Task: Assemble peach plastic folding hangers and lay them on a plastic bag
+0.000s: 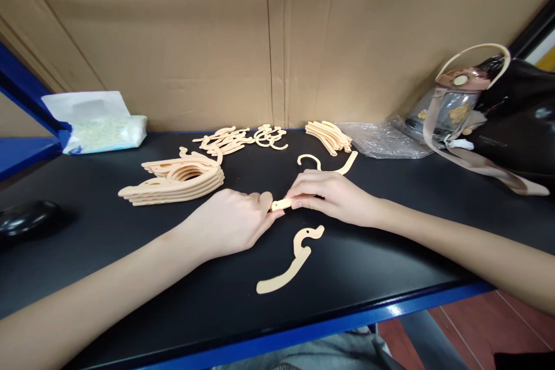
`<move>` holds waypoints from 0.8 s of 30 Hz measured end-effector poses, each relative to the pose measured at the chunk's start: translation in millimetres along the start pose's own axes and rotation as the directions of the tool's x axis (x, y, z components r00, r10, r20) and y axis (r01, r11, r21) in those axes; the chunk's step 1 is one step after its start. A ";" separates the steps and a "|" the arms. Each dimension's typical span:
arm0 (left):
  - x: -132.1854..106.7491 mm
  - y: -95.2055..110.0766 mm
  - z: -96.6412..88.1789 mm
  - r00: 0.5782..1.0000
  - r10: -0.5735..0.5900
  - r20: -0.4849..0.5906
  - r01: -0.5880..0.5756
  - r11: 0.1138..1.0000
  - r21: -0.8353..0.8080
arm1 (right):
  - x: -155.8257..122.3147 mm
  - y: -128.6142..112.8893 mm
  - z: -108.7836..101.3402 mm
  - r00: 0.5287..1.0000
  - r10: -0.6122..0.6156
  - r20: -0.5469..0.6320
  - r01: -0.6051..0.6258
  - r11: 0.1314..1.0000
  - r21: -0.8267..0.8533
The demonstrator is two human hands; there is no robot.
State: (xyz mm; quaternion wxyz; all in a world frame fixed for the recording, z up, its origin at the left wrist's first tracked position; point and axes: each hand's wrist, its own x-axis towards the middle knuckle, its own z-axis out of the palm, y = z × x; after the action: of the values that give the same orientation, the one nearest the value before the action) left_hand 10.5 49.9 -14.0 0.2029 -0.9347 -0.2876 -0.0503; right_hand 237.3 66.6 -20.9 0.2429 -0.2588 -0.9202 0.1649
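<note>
My left hand (234, 222) and my right hand (329, 193) meet at the middle of the black table (87, 266). Both pinch a small cream wooden piece (281, 204) between their fingertips. Just in front of them lies a curved cream hanger half (289, 260), flat on the table. Behind my right hand lies another hanger piece with a hook (327, 165). A stack of assembled cream hangers (177, 180) sits to the left of my left hand.
Loose hanger parts (240, 139) and a small stack of pieces (328, 136) lie near the cardboard back wall. A tissue pack (97, 124) sits far left, a black mouse (28, 217) at left edge. Plastic bag (384, 140), water bottle (451, 104) and black bag (518, 121) at right.
</note>
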 end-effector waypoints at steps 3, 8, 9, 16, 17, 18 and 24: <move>-0.7 0.7 0.6 0.999 0.014 -0.032 -0.014 1.000 0.015 | 0.2 -0.6 -0.2 1.000 -0.001 -0.001 0.001 1.000 -0.007; -0.8 1.0 0.8 0.999 -0.010 -0.050 0.010 1.000 0.007 | 0.4 1.5 0.6 1.000 0.002 0.000 -0.002 1.000 -0.004; -0.8 0.9 1.1 0.998 -0.022 -0.053 0.022 1.000 0.003 | 0.3 2.1 1.0 1.000 0.002 -0.005 -0.003 1.000 -0.001; -0.4 -1.9 1.5 0.996 -0.065 -0.055 0.060 0.994 -0.091 | -1.8 3.2 -0.6 1.000 0.008 0.014 -0.008 1.000 -0.024; -0.3 -2.2 0.8 0.997 -0.059 -0.055 0.052 0.992 -0.116 | -2.0 3.7 -2.7 1.000 0.013 0.024 -0.012 0.999 -0.040; -0.2 -2.4 -0.1 0.997 -0.048 -0.056 0.039 0.989 -0.139 | -2.3 4.4 -5.4 0.999 0.016 0.034 -0.014 0.998 -0.059; 2.2 -3.6 -6.3 0.998 0.023 -0.060 -0.036 0.976 -0.215 | -4.5 15.1 -32.0 0.992 0.072 0.102 -0.057 0.988 -0.143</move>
State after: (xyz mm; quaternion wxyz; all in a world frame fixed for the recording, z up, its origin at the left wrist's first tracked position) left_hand 10.5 51.1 -6.6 0.1087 -0.9535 -0.2607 -0.1048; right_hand 263.7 82.0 -2.5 0.1689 -0.2959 -0.9323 0.1213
